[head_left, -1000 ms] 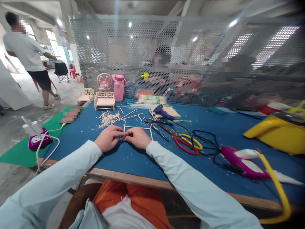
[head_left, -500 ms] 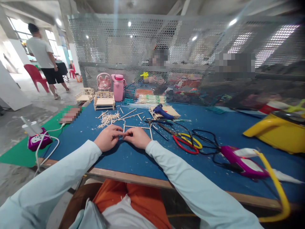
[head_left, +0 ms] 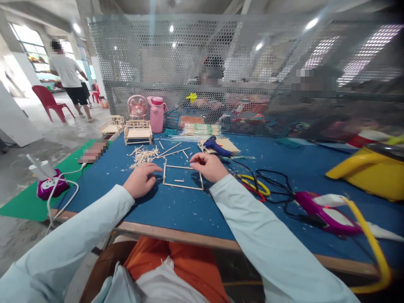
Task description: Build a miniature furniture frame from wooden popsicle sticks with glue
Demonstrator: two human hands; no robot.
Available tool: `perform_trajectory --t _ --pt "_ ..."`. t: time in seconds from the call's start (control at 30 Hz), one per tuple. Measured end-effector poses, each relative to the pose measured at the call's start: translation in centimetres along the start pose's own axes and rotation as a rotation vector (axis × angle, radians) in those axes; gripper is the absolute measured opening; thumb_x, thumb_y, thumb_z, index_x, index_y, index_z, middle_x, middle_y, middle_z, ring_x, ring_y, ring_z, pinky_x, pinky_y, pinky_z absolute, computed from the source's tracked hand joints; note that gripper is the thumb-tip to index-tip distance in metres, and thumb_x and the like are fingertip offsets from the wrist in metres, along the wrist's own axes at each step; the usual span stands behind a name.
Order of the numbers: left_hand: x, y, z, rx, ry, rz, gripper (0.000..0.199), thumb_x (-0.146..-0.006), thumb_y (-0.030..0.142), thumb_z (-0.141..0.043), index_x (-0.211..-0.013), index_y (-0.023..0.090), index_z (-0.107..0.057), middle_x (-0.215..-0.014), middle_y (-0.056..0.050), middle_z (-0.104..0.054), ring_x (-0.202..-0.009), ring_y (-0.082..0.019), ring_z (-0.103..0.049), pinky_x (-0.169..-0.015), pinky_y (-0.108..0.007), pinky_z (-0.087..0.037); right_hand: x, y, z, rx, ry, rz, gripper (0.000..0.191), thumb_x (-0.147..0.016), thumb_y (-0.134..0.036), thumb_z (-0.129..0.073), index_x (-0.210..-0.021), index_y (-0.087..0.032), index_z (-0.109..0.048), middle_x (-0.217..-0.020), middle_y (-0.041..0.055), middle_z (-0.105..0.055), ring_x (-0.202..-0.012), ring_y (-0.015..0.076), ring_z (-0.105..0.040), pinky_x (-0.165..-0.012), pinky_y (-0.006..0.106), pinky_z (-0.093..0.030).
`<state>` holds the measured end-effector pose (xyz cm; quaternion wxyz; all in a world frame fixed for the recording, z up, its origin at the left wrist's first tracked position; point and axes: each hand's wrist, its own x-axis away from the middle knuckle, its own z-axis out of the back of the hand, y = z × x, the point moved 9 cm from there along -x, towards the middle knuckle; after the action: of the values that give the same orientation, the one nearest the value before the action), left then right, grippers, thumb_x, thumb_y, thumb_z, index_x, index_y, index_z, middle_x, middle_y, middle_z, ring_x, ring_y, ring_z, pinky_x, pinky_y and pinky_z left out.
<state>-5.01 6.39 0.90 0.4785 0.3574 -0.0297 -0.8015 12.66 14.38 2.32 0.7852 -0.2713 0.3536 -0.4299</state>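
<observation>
A thin rectangular frame of wooden sticks [head_left: 183, 186] lies flat on the blue table, with a short loose stick [head_left: 179, 181] inside its outline. My left hand [head_left: 141, 180] rests at the frame's left side, fingers stretched and slightly bent, holding nothing I can see. Above the frame's upper right corner is my right hand [head_left: 211, 167], its fingers loosely curved and apart from the thumb. Behind that hand, a blue glue gun [head_left: 217, 146] lies across a wooden stick panel [head_left: 232, 146]. A heap of cut sticks [head_left: 145, 156] is beyond my left hand.
Small stick-built furniture pieces [head_left: 138, 132] and a pink flask [head_left: 157, 114] stand at the back left, before a perforated metal screen [head_left: 132, 63]. Cables, red and yellow handled pliers [head_left: 252, 185], a purple power strip [head_left: 328, 213] and a yellow container [head_left: 369, 172] occupy the right side.
My right hand has left the stick frame's left end and moved right and away from me. The front stick is now uncovered. A person in the background has walked further right.
</observation>
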Motion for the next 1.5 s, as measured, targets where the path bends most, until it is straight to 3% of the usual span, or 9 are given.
perform_trajectory --t 0.17,0.37,0.57,0.8,1.0,1.2,1.37,1.5 --pt "0.1 0.4 -0.4 -0.035 -0.027 -0.045 0.047 -0.065 0.002 -0.044 -0.105 0.017 -0.063 -0.102 -0.007 -0.062 -0.093 -0.018 -0.057 -0.085 -0.034 -0.046 0.5 -0.9 -1.7 0.071 -0.063 0.043 0.014 -0.064 -0.021 -0.053 -0.072 -0.013 -0.062 -0.052 -0.0036 -0.047 -0.049 0.0082 -0.040 -0.052 0.022 -0.034" --pt "0.3 1.3 -0.8 -0.100 -0.033 -0.169 0.043 -0.067 0.001 -0.043 -0.098 0.019 -0.067 -0.098 -0.007 -0.063 -0.091 -0.019 -0.056 -0.083 -0.035 -0.047 0.8 -1.4 -2.9 0.112 -0.104 0.069 0.013 -0.066 -0.019 -0.054 -0.072 -0.013 -0.064 -0.052 -0.0040 -0.047 -0.049 0.0078 -0.041 -0.053 0.021 -0.035" --pt "0.5 1.2 -0.7 -0.107 -0.003 -0.188 0.042 -0.068 0.000 -0.044 -0.098 0.019 -0.067 -0.098 -0.007 -0.063 -0.090 -0.019 -0.056 -0.082 -0.035 -0.046 1.2 -2.1 -3.7 0.121 -0.122 0.125 0.015 -0.068 -0.017 -0.055 -0.077 -0.013 -0.067 -0.055 -0.0025 -0.052 -0.051 0.0079 -0.043 -0.054 0.021 -0.035" --pt "0.5 1.4 -0.7 -0.111 0.012 -0.208 0.044 -0.067 -0.001 -0.044 -0.097 0.020 -0.068 -0.095 -0.007 -0.064 -0.087 -0.019 -0.057 -0.080 -0.035 -0.047 1.7 -3.5 -7.5 0.154 -0.224 0.106 0.017 -0.067 -0.022 -0.061 -0.080 -0.015 -0.069 -0.054 -0.0028 -0.054 -0.050 0.0080 -0.044 -0.053 0.020 -0.033" --pt "0.4 1.3 -0.7 -0.085 -0.005 -0.155 0.042 -0.067 0.001 -0.043 -0.096 0.018 -0.067 -0.096 -0.007 -0.066 -0.089 -0.019 -0.057 -0.082 -0.035 -0.046 1.5 -3.3 -8.9 0.243 -0.281 0.096 0.012 -0.070 -0.026 -0.062 -0.070 -0.016 -0.069 -0.056 -0.0013 -0.058 -0.052 0.0085 -0.045 -0.051 0.021 -0.030" --pt "0.3 0.2 -1.3 -0.006 -0.120 0.071 0.055 -0.064 0.003 -0.044 -0.116 0.016 -0.055 -0.087 -0.003 -0.070 -0.080 -0.017 -0.059 -0.078 -0.031 -0.047 1.5 -3.0 -8.8 0.224 -0.268 0.077 0.010 -0.070 -0.025 -0.063 -0.070 -0.018 -0.070 -0.063 0.0000 -0.066 -0.057 0.0103 -0.054 -0.055 0.021 -0.035" --pt "0.4 0.0 -2.3 0.056 -0.215 0.125 0.066 -0.061 0.003 -0.043 -0.125 0.018 -0.046 -0.089 0.000 -0.070 -0.083 -0.017 -0.061 -0.081 -0.029 -0.046 1.5 -2.5 -9.0 0.157 -0.272 0.046 0.011 -0.070 -0.025 -0.063 -0.071 -0.017 -0.071 -0.068 0.0013 -0.069 -0.061 0.0117 -0.057 -0.058 0.022 -0.038" --pt "0.5 -0.3 -2.5 0.117 -0.227 0.155 0.069 -0.062 0.004 -0.042 -0.129 0.018 -0.041 -0.091 0.000 -0.070 -0.079 -0.016 -0.063 -0.078 -0.028 -0.046 1.5 -2.5 -9.1 0.150 -0.284 0.052 0.013 -0.071 -0.025 -0.061 -0.072 -0.017 -0.071 -0.069 0.0016 -0.069 -0.062 0.0120 -0.058 -0.060 0.022 -0.038"
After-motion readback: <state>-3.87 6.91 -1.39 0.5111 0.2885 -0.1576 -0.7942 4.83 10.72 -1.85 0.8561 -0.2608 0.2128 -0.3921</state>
